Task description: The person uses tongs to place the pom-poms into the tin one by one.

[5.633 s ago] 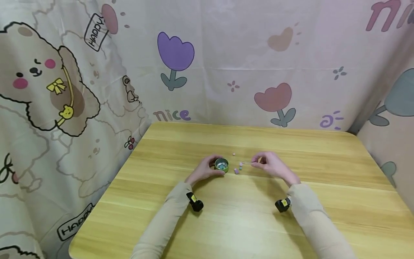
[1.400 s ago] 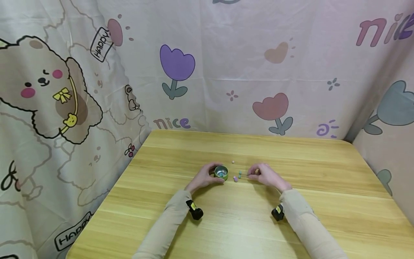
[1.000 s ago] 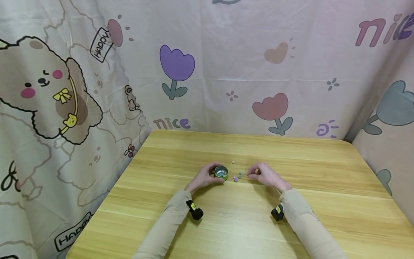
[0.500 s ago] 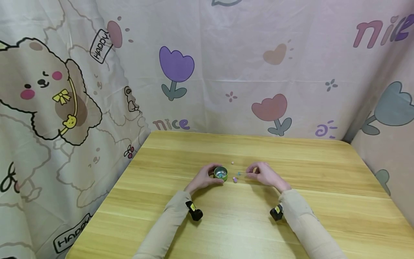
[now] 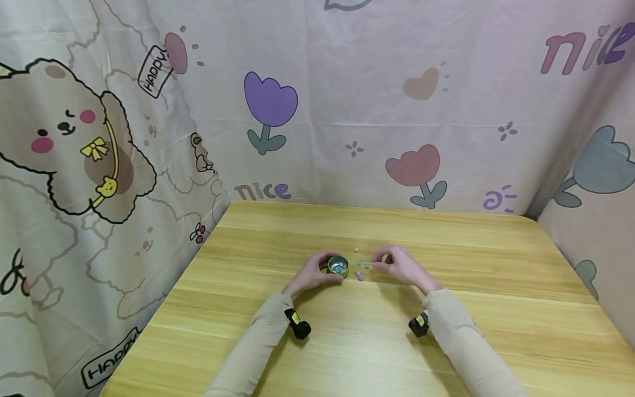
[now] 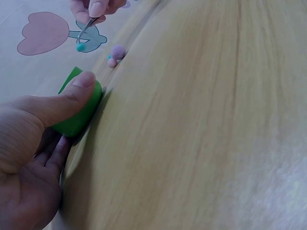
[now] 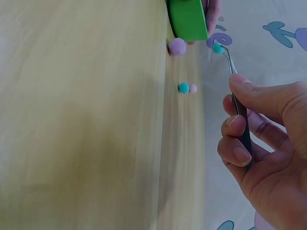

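My left hand [image 5: 313, 270] grips a small round green tin [image 5: 339, 267] by its sides, thumb nearest in the left wrist view. The tin stands upright on the table, with several small pompoms inside its silvery interior. My right hand [image 5: 401, 267] pinches bent-tip tweezers [image 7: 243, 129] between thumb and fingers. Their tips hold a teal pompom [image 7: 217, 48] raised above the table, a little right of the tin. Beneath and around it lie another teal pompom [image 7: 183, 87], a small pink pompom [image 7: 193, 88] and a larger purple pompom [image 7: 177, 46].
The wooden table [image 5: 317, 353] reaches back to a hanging printed curtain [image 5: 337, 110], which also runs along the left and right sides. Black wrist cameras [image 5: 298, 324] are strapped over both beige sleeves [image 5: 473, 344].
A pink pompom at the tweezer tips earliest is gone from there. A teal pompom has since been picked up; the right hand has shifted left toward the tin. The left hand stays on the tin.
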Motion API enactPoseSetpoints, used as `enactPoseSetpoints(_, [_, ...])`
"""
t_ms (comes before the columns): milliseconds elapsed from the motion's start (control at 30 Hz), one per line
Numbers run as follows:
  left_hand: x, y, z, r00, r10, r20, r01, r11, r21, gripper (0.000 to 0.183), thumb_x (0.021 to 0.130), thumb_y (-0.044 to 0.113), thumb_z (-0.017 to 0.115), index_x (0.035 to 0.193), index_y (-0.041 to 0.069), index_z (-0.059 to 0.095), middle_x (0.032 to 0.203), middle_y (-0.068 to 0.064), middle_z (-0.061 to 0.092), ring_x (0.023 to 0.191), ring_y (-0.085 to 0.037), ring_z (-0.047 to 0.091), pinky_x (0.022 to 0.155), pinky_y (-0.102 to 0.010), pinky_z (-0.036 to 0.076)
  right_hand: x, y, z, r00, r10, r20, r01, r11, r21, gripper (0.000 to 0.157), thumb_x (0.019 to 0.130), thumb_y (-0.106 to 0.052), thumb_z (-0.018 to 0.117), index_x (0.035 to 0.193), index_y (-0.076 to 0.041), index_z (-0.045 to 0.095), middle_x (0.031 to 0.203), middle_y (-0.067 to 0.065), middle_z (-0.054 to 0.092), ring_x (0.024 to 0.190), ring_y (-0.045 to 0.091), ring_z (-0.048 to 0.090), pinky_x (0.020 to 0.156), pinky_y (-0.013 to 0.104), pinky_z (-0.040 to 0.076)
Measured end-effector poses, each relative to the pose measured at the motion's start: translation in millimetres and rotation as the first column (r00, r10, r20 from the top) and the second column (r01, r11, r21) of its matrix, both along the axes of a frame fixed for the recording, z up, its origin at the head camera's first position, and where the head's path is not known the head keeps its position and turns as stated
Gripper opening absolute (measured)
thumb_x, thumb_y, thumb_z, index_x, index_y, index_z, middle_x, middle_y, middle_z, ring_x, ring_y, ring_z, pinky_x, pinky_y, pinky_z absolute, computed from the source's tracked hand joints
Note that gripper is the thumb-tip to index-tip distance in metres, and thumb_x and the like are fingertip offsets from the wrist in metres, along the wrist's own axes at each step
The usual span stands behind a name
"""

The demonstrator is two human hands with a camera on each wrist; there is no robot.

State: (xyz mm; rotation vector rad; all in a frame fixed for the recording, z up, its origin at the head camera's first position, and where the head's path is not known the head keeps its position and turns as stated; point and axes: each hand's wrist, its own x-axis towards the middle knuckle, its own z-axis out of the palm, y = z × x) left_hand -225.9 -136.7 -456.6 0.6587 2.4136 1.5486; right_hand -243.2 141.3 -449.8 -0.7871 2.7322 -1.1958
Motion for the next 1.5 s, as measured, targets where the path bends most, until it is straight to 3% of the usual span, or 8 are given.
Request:
enactPoseSetpoints(367, [-0.4,0.0,-0.8,1.0,0.003,0.012,-0.003,1.0,0.004,0.066,0.082,0.002,0.079,0.14,-0.008,0.048,0.138,-0.03,0.056,0.13,-0.045,0.055,0.115,-0.054,0.044,-3.4,-17.8,2.4,1.0,0.004,-0.006,-0.004,1.0,0.016,0.009,0.092,-0.009,0.07,0.099,-0.006,0.075,0.092,0.006,0.073,0.065,0.009,0.055,0.057,0.019,0.046])
enactPoseSetpoints(633, [-0.2,0.4,0.0,1.0,-0.006,0.015,0.006,1.0,0.015,0.067,0.083,0.002,0.079,0.14,-0.01,0.047,0.138,-0.031,0.056,0.129,-0.046,0.056,0.115,-0.055,0.044,-4.9,-25.8,1.6,1.0,0.02,0.014,-0.02,1.0,-0.007,0.009,0.093,-0.008,0.069,0.099,-0.002,0.074,0.089,0.007,0.072,0.065,0.009,0.055,0.054,0.019,0.045])
enactPoseSetpoints(867, [-17.9,-1.0,-33.4,1.0,0.028,-0.011,-0.028,1.0,0.006,0.067,0.081,0.009,0.083,0.139,0.0,0.052,0.137,-0.021,0.06,0.128,-0.038,0.059,0.114,-0.049,0.047,-6.2,-30.4,-0.8,0.999,0.033,0.037,-0.033,0.999,-0.008,0.008,0.093,-0.006,0.068,0.097,-0.003,0.074,0.089,0.006,0.071,0.062,0.008,0.052,0.052,0.018,0.043])
enactPoseSetpoints(1233, [-17.7,-1.7,-33.6,1.0,0.0,-0.016,0.001,1.0,0.024,0.069,0.083,0.004,0.08,0.142,-0.008,0.046,0.139,-0.031,0.054,0.129,-0.048,0.054,0.115,-0.058,0.043,-6.5,-30.0,-0.7,0.998,0.029,0.056,-0.028,0.999,-0.019,0.008,0.093,-0.006,0.068,0.097,-0.002,0.073,0.09,0.008,0.071,0.063,0.008,0.054,0.053,0.018,0.044])
enactPoseSetpoints(1500, [-18.5,-1.7,-33.4,1.0,0.02,-0.019,-0.02,1.0,0.004,0.065,0.082,0.008,0.082,0.139,-0.001,0.052,0.136,-0.023,0.06,0.127,-0.04,0.059,0.114,-0.05,0.047,-7.3,-30.1,-1.8,0.998,0.023,0.051,-0.023,1.0,-0.015,0.007,0.093,-0.006,0.069,0.097,-0.003,0.073,0.091,0.009,0.071,0.064,0.01,0.054,0.053,0.018,0.043])
